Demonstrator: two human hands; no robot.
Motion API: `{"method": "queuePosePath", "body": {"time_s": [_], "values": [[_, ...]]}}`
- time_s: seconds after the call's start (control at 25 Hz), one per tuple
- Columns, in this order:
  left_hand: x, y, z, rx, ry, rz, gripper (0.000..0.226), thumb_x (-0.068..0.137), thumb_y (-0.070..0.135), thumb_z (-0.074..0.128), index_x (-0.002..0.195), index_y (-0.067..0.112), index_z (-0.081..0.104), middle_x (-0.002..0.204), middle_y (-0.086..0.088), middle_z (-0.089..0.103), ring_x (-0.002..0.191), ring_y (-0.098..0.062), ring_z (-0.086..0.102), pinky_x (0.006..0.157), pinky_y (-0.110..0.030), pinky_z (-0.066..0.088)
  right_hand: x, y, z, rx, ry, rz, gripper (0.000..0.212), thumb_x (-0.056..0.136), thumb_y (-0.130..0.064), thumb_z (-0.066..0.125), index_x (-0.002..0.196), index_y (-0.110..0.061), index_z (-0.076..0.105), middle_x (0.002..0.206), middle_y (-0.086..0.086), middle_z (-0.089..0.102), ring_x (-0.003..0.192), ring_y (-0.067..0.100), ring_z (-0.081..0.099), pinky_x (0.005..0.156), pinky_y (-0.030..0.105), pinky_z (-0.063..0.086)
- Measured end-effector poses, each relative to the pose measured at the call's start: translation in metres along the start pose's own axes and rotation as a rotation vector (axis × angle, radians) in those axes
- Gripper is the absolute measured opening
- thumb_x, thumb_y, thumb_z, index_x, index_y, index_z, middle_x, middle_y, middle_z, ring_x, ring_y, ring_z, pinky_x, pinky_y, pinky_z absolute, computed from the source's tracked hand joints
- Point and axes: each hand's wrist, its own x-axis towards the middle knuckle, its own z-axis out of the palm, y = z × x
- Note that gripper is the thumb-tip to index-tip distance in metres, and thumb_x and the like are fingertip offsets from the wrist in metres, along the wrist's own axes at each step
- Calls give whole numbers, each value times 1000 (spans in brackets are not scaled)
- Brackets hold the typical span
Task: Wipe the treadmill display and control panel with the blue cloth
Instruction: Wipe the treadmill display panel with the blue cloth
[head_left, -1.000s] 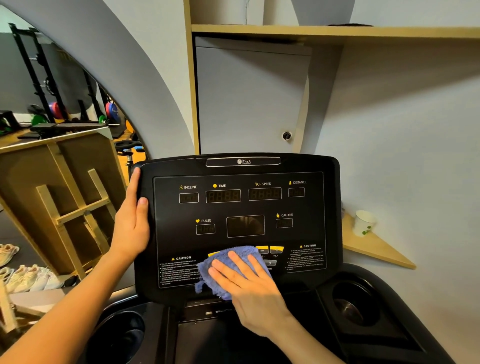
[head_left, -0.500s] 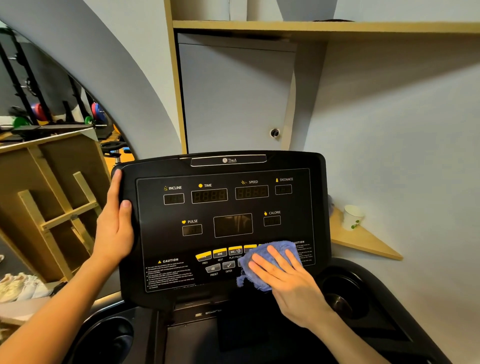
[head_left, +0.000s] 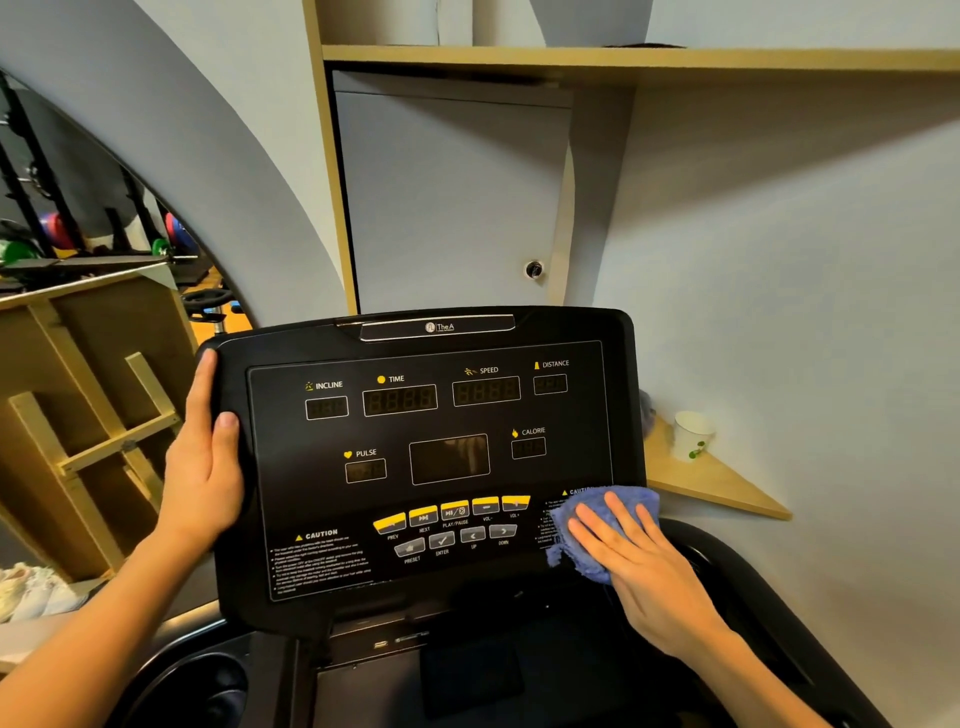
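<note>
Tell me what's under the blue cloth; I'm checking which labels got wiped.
The blue cloth, pressed by the right hand, covers the control panel's lower-right caution text; only its heading's start shows.

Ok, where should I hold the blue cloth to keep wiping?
Probably press it from the front with flat fingers, as the right hand does: the blue cloth lies bunched against the sloped control panel, lower right corner, so there is little loose edge to pinch.

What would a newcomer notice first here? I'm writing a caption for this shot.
The big black treadmill panel fills the middle, its displays dark above a row of yellow buttons. At its lower right corner the right hand presses a blue cloth flat, while the left hand grips the panel's left edge.
</note>
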Motion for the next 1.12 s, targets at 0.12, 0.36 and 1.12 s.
{"method": "queuePosePath", "body": {"time_s": [0.12, 0.36, 1.12], "values": [[0, 2, 1, -5, -1, 9, 60, 101, 42, 25, 158, 38, 8, 143, -19, 51, 113, -42, 57, 89, -44, 40, -1, 1, -2, 16, -4, 14, 88, 84, -16, 50, 161, -26, 8, 168, -8, 2, 155, 24, 0, 122, 43, 3], [-1, 5, 0, 9, 8, -8, 60, 100, 44, 24, 158, 37, 9, 147, -16, 48, 119, -44, 55, 96, -51, 40, 14, 6, -10, 65, 5, 47, 105, 77, -14, 68, 160, -29, 6, 168, -10, -2, 154, 25, 2, 123, 41, -4], [3, -9, -1, -38, -16, -24, 60, 98, 57, 23, 155, 49, 8, 139, -12, 57, 111, -33, 61, 95, -51, 46, 204, 20, -101, 336, 443, 670, 71, 98, -7, 46, 160, -23, 17, 168, -1, 10, 154, 32, -3, 123, 55, 3]]}}
